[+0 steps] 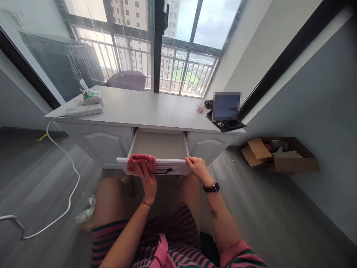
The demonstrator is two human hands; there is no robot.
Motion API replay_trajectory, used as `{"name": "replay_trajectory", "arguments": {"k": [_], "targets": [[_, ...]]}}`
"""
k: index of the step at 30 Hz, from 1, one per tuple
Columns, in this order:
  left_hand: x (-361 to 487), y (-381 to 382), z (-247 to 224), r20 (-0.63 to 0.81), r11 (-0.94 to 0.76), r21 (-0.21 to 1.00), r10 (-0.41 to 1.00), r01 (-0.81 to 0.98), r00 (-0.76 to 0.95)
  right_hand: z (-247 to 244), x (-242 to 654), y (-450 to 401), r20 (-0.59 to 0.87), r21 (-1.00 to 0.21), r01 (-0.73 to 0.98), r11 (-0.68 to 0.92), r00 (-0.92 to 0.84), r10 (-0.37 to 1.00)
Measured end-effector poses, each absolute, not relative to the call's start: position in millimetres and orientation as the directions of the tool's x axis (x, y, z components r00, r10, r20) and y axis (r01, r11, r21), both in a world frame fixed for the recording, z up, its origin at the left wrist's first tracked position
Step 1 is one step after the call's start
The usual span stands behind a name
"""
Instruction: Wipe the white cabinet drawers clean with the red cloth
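Observation:
A white drawer (160, 146) stands pulled out from the middle of the white cabinet (147, 108), and nothing shows inside it. Folded in a pad, a red cloth (136, 160) lies against the left part of the drawer front and laps over its top edge. My left hand (145, 178) presses and grips the cloth from the near side. With fingers curled over the top edge, my right hand (198, 169) holds the drawer front (177, 162) at its right end. Between the hands is a dark curved handle (164, 171).
A power strip (85, 110) and a tissue pack (93, 97) sit on the cabinet's left end; a white cord (74, 167) trails to the floor. A tablet (227, 106) stands on the right end. An open cardboard box (295, 163) and crumpled plastic (87, 212) lie on the floor.

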State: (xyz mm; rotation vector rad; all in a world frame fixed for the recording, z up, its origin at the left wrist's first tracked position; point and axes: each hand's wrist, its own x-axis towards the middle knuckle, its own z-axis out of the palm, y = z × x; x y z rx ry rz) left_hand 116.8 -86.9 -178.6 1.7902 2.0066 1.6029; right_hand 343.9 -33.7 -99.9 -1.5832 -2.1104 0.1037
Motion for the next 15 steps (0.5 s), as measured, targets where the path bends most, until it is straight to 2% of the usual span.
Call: {"name": "replay_trajectory", "arguments": {"k": [5,9,15], "targets": [[142,-87,-201,0.620,-0.276,0.494,0.777,0.824,-0.111,-97,342,-31,0.347,-0.355,0.880,0.317,-0.191,0.918],[171,-85,-216,0.582,-0.364,0.399,0.810,0.841,0.075,-99,341,-30,0.324,-0.439,0.855,0.278,-0.138,0.936],[210,-70,-236,0.344,-0.584,0.243,0.798,0.774,0.494,-102,344,-27,0.313,-0.491,0.830,0.264,-0.115,0.943]]}}
